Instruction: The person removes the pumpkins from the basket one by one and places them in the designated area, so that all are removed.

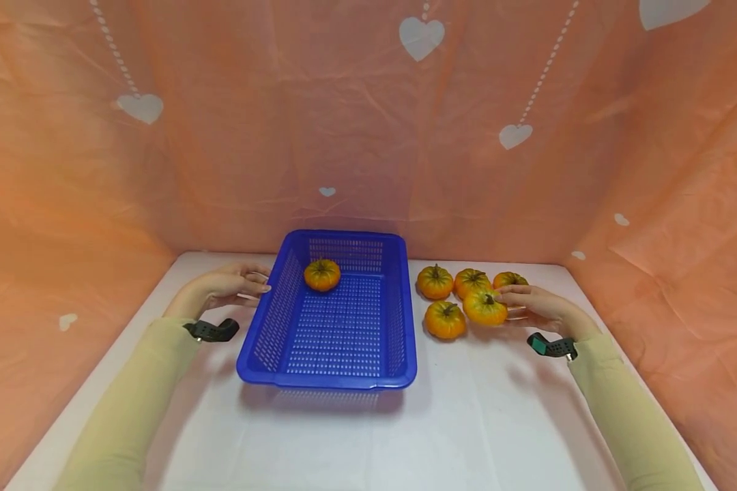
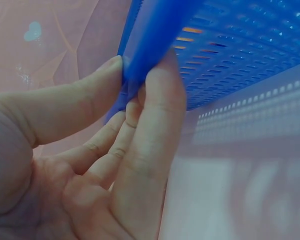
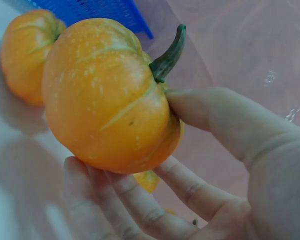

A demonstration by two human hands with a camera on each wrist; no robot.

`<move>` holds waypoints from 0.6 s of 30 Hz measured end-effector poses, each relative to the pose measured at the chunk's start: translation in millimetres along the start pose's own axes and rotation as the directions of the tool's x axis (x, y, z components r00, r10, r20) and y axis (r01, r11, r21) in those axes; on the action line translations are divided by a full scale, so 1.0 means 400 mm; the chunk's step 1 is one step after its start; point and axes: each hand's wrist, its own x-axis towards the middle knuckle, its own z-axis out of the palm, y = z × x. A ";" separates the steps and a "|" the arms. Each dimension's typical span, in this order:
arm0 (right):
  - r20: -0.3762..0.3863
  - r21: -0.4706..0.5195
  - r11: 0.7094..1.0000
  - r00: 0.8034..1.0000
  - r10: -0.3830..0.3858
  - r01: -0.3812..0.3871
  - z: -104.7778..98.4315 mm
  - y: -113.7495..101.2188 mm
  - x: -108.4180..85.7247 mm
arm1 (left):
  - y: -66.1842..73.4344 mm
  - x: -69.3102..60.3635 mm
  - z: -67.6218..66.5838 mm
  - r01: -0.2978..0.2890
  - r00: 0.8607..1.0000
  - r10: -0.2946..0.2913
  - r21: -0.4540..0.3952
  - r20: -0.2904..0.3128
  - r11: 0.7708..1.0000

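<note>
A blue plastic basket (image 1: 338,380) with slotted walls stands on the white table, one small orange pumpkin (image 1: 322,275) inside it near the far left corner. My left hand (image 1: 236,284) pinches the basket's left rim (image 2: 145,50) between thumb and fingers. To the right of the basket, my right hand (image 1: 537,307) holds another small pumpkin (image 3: 110,100), thumb near its green stem and fingers beneath. In the right wrist view this pumpkin is raised off the table. Several more pumpkins (image 1: 445,320) sit close around it, one partly hidden behind the right hand.
Peach cloth (image 1: 356,136) printed with white hearts hangs behind the table and along both sides. The white tabletop (image 1: 467,423) stretches in front of the basket and pumpkins. A black band (image 1: 553,346) is strapped on each wrist.
</note>
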 end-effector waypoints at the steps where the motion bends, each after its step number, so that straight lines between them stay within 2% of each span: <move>1: -0.005 -0.006 1.000 1.000 0.010 -0.010 -0.001 0.006 0.000 | -0.001 0.000 0.000 0.001 1.000 -0.001 -0.001 -0.002 1.000; 9: 0.008 0.084 0.996 0.999 0.043 -0.044 -0.007 0.034 0.008 | -0.006 0.002 -0.002 0.005 1.000 -0.005 0.003 -0.015 1.000; 15: -0.025 0.086 0.992 0.995 0.096 -0.093 -0.011 0.053 0.016 | -0.008 0.003 -0.002 0.002 1.000 -0.002 -0.005 -0.006 1.000; 18: -0.027 0.067 0.993 0.995 0.098 -0.096 -0.015 0.059 0.021 | -0.004 -0.001 -0.001 -0.004 1.000 0.004 -0.001 -0.006 1.000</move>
